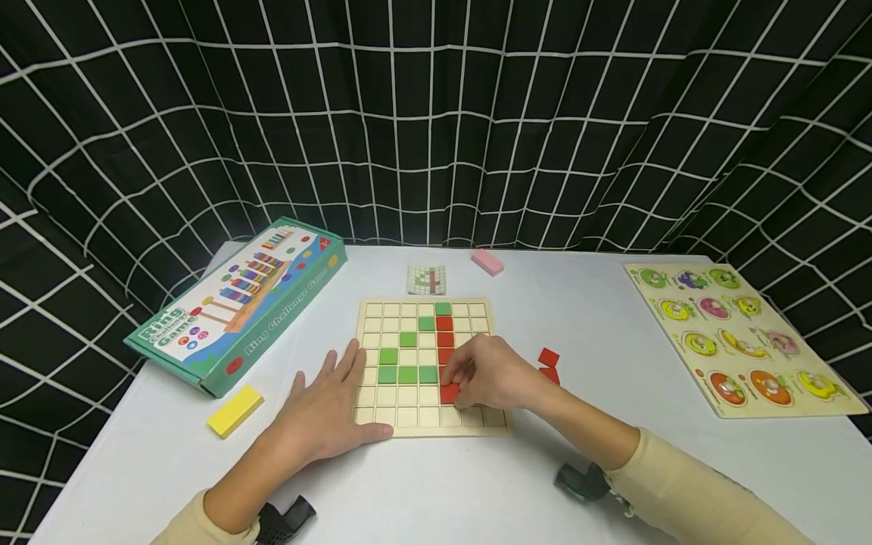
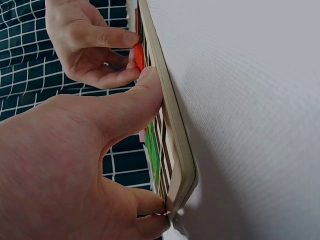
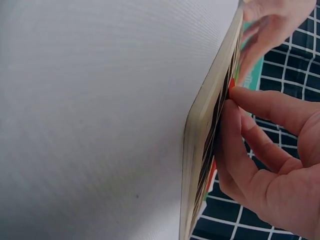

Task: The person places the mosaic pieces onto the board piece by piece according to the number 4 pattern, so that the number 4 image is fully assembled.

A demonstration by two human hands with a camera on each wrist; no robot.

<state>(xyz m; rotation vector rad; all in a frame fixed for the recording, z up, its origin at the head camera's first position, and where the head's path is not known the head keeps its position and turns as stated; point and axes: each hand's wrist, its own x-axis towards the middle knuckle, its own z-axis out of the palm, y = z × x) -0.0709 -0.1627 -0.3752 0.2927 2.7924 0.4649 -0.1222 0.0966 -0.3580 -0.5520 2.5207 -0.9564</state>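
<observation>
A wooden grid board (image 1: 409, 417) lies on the white table, with several green square tiles (image 1: 406, 375) and a column of red tiles (image 1: 445, 324) in its cells. My right hand (image 1: 493, 375) pinches a red square tile (image 1: 449, 393) between thumb and fingers at the lower end of that column. In the left wrist view the tile (image 2: 138, 56) tilts up from the board. Spread along the board's left edge, my left hand (image 1: 327, 412) rests with its thumb on the front-left corner area. Two loose red tiles (image 1: 548, 357) lie right of the board, partly behind the right arm.
Behind the board lies a small pattern card (image 1: 427, 280), with a pink block (image 1: 487, 262) beside it. A Ring Challenge Game box (image 1: 238, 303) and a yellow block (image 1: 235, 412) are on the left. At right lies a fruit puzzle board (image 1: 742, 341).
</observation>
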